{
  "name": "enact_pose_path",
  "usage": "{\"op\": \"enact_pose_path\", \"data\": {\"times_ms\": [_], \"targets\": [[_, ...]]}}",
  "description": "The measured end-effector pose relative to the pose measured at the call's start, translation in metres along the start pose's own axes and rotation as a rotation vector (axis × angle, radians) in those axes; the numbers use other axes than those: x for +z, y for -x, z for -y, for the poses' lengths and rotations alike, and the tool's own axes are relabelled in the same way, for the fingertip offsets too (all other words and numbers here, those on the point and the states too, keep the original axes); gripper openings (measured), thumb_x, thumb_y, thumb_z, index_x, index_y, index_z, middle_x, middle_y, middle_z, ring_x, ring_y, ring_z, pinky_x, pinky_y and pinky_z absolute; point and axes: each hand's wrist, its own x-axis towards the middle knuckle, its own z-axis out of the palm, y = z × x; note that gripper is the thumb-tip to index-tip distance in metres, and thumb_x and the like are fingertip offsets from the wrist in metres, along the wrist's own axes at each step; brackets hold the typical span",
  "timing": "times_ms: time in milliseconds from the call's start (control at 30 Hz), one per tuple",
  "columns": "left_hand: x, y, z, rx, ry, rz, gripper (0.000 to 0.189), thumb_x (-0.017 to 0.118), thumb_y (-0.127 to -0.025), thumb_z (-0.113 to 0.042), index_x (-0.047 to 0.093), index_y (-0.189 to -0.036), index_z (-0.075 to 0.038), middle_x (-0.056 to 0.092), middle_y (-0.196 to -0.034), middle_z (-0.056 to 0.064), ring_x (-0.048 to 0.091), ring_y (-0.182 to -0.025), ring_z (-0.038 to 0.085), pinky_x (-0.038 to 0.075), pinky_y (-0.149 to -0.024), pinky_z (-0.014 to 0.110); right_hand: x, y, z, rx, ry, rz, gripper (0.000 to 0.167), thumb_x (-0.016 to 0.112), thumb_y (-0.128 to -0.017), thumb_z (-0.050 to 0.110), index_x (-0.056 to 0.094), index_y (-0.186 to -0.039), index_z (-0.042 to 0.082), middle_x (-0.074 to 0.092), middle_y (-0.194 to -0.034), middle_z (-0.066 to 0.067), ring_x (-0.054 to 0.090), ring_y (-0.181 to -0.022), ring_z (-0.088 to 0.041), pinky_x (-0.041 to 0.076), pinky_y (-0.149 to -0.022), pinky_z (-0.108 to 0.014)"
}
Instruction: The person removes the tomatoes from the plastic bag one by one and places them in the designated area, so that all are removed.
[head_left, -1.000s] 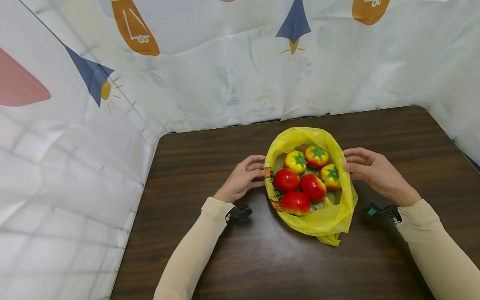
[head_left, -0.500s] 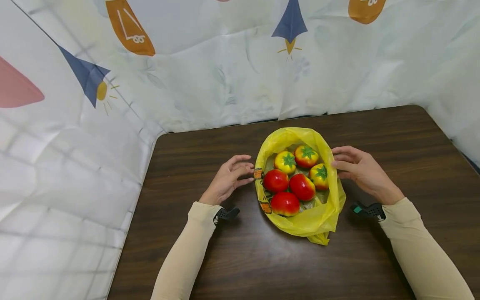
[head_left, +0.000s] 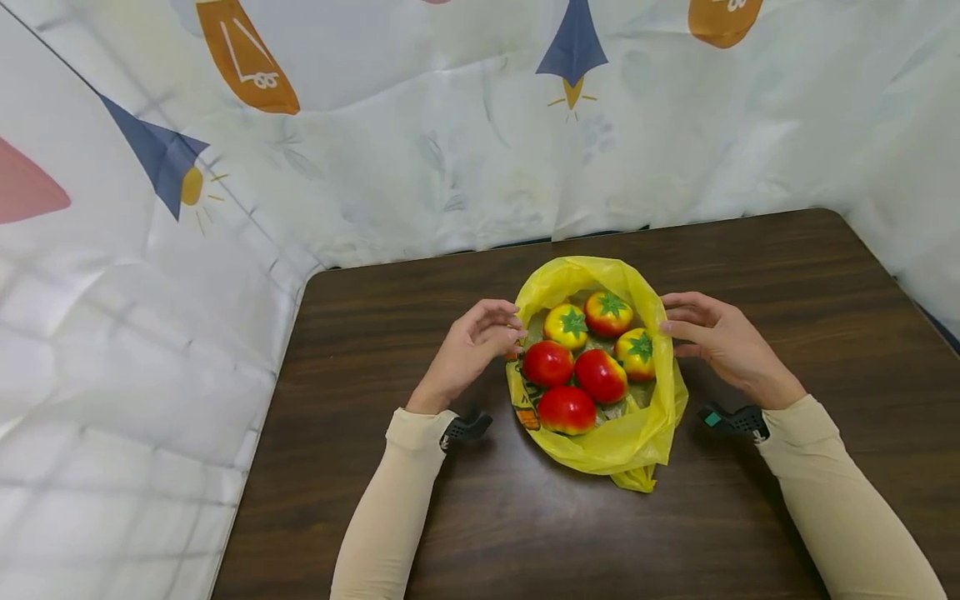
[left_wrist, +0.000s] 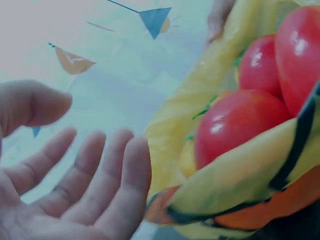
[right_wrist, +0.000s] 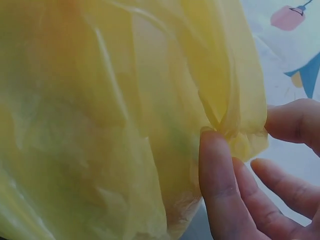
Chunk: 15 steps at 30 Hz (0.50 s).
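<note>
A yellow plastic bag (head_left: 647,433) stands on the dark wood table with its mouth open upward and its rim rolled outward. Inside lie several toy tomatoes (head_left: 601,375), red and yellow, some with green leafy tops. My left hand (head_left: 476,350) is at the bag's left rim, fingers loosely bent; in the left wrist view its palm and fingers (left_wrist: 112,170) hold nothing, fingertips close to the bag. On the right side, my right hand (head_left: 712,337) holds the rim. The right wrist view shows its thumb and fingers (right_wrist: 217,170) at a gathered fold of the yellow plastic.
The dark brown table (head_left: 390,333) extends around the bag. White printed cloth (head_left: 420,167) hangs behind the table's far edge and along its left side. A black strap (head_left: 467,428) is on the left wrist, another strap (head_left: 735,421) on the right.
My left hand draws off the bag's left rim, then comes back to it, its thumb drawn nearer the fingers. The bag and my right hand shift slightly left as the camera view shifts too.
</note>
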Motion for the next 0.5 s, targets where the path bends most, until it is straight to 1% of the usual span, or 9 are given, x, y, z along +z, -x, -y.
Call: {"op": "enact_pose_path", "data": {"times_ms": [33, 100, 167, 267, 300, 400, 500], "targets": [[0.002, -0.001, 0.001, 0.013, -0.004, 0.020, 0.044, 0.060, -0.103, -0.007, 0.045, -0.142, 0.004, 0.062, -0.124, 0.014, 0.065, -0.123, 0.045, 0.062, -0.100, 0.040, 0.000, 0.000, 0.000, -0.001, 0.008, 0.000, 0.043, 0.067, -0.101, 0.018, 0.050, -0.141, 0.013, 0.069, -0.119, 0.013, 0.071, -0.101, -0.006, 0.064, -0.080, -0.026], [0.006, -0.003, 0.004, 0.031, -0.022, 0.048, 0.043, 0.061, -0.102, -0.004, 0.045, -0.141, 0.004, 0.062, -0.127, 0.017, 0.061, -0.129, 0.048, 0.060, -0.103, 0.040, -0.001, -0.001, -0.001, -0.005, 0.019, 0.004, 0.044, 0.067, -0.101, 0.018, 0.050, -0.142, 0.014, 0.069, -0.120, 0.013, 0.071, -0.101, -0.007, 0.064, -0.081, -0.026], [0.008, -0.004, 0.007, 0.044, -0.051, 0.066, 0.042, 0.062, -0.101, -0.003, 0.047, -0.140, 0.001, 0.061, -0.130, 0.019, 0.060, -0.132, 0.046, 0.059, -0.104, 0.039, -0.001, -0.001, -0.001, -0.011, 0.026, 0.007, 0.044, 0.067, -0.101, 0.018, 0.050, -0.142, 0.014, 0.069, -0.119, 0.013, 0.071, -0.101, -0.007, 0.064, -0.081, -0.026], [0.010, -0.004, 0.010, 0.051, -0.120, 0.081, 0.041, 0.065, -0.100, -0.004, 0.051, -0.138, -0.005, 0.061, -0.134, 0.017, 0.061, -0.134, 0.040, 0.059, -0.104, 0.033, -0.002, -0.001, -0.002, -0.020, 0.020, 0.013, 0.044, 0.067, -0.101, 0.016, 0.050, -0.142, 0.014, 0.070, -0.119, 0.011, 0.072, -0.100, -0.008, 0.065, -0.081, -0.027], [0.010, -0.005, 0.011, 0.057, -0.143, 0.090, 0.041, 0.066, -0.099, -0.005, 0.052, -0.138, -0.006, 0.061, -0.134, 0.017, 0.061, -0.134, 0.038, 0.058, -0.105, 0.032, -0.003, -0.001, -0.002, -0.021, 0.017, 0.014, 0.044, 0.067, -0.101, 0.016, 0.050, -0.142, 0.014, 0.070, -0.119, 0.011, 0.072, -0.100, -0.008, 0.065, -0.081, -0.026], [0.011, -0.006, 0.014, 0.087, -0.219, 0.116, 0.045, 0.069, -0.097, -0.005, 0.052, -0.139, -0.006, 0.061, -0.136, 0.017, 0.062, -0.133, 0.035, 0.057, -0.107, 0.033, -0.004, -0.001, -0.002, -0.026, 0.025, 0.013, 0.043, 0.067, -0.101, 0.015, 0.050, -0.141, 0.014, 0.070, -0.119, 0.011, 0.073, -0.100, -0.008, 0.065, -0.081, -0.026], [0.011, -0.007, 0.017, 0.119, -0.307, 0.126, 0.049, 0.074, -0.094, -0.005, 0.052, -0.139, -0.005, 0.062, -0.137, 0.020, 0.064, -0.130, 0.032, 0.056, -0.110, 0.037, -0.004, -0.001, -0.002, -0.027, 0.050, 0.013, 0.043, 0.067, -0.101, 0.016, 0.050, -0.141, 0.014, 0.070, -0.118, 0.012, 0.072, -0.100, -0.008, 0.065, -0.081, -0.025]]}}
